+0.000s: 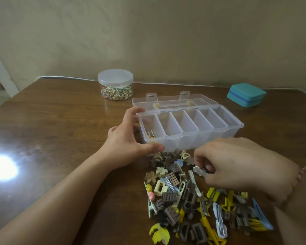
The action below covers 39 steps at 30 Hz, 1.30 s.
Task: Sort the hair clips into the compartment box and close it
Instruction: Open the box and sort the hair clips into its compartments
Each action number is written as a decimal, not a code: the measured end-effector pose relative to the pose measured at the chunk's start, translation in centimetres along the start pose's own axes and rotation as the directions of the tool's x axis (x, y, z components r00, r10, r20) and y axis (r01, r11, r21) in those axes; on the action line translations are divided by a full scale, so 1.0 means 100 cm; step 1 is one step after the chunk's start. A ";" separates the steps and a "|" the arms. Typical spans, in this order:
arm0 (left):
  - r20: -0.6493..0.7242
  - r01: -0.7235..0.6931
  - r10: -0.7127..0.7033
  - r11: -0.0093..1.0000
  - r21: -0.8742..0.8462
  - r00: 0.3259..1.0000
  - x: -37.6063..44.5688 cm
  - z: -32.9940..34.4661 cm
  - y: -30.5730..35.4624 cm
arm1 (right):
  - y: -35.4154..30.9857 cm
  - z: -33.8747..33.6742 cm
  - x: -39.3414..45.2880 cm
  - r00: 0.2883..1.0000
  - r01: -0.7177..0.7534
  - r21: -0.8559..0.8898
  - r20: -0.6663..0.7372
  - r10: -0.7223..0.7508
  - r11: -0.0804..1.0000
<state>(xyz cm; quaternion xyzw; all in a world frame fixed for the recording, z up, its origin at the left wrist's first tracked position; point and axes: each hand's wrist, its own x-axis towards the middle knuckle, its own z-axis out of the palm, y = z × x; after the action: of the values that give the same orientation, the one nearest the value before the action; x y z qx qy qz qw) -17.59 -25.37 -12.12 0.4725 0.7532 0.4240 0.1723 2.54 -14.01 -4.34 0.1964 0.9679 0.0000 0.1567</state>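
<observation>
Loose clips [193,200] before mostly-bare compartment box [189,129]

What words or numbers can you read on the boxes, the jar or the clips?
None: no readable text anywhere.
Clear compartment box: no label.
Round jar: plain lid, no label.
Teal case: no print visible.
Hair clips: no writing seen.

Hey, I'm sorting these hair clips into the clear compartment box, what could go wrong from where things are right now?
1. The clip pile lies tight against the compartment box; the right hand, pinching a pale clip, might drag neighbours out as it lifts.
2. The left hand grips only the box's left end, so a bump could swing the far end.
3. The open lid lies flat behind the box; stray clips landing there might block closing.
</observation>
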 end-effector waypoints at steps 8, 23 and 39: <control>-0.016 -0.019 0.019 1.000 -0.001 1.000 0.000 0.001 -0.002 | 0.005 -0.012 -0.001 0.986 0.169 0.521 -0.078 -0.150 0.836; -0.015 -0.025 0.025 1.000 0.009 1.000 0.001 0.000 -0.002 | -0.020 0.012 0.048 0.655 0.337 0.473 -0.739 0.158 0.814; 0.010 -0.008 0.008 1.000 0.011 1.000 0.001 0.000 -0.001 | -0.004 0.006 0.009 0.993 0.079 0.079 -0.090 -0.072 0.994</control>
<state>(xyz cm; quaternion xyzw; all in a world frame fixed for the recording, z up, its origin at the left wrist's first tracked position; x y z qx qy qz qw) -17.67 -25.32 -12.14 0.4787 0.7527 0.4180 0.1718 1.81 -14.09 -5.19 0.1658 0.9797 -0.0373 0.1061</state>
